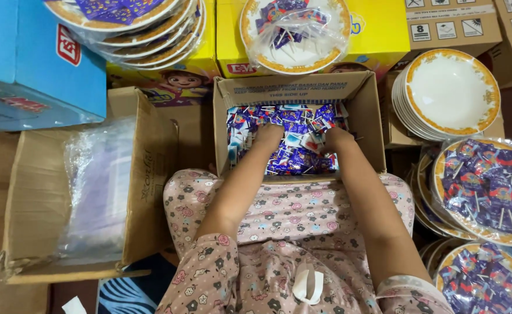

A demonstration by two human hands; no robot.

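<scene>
Between the knees, both hands, left hand point(269, 135) and right hand point(336, 138), are digging into blue-wrapped lollipops point(291, 157) filling an open cardboard box point(372, 125), fingers buried so closure cannot be told; gathering stage, likely needing a lifted handful; sticks are lying jumbled, pointing every way.

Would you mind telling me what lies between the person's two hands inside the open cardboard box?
In the head view, wrapped lollipops lie between the left hand and right hand.
</scene>
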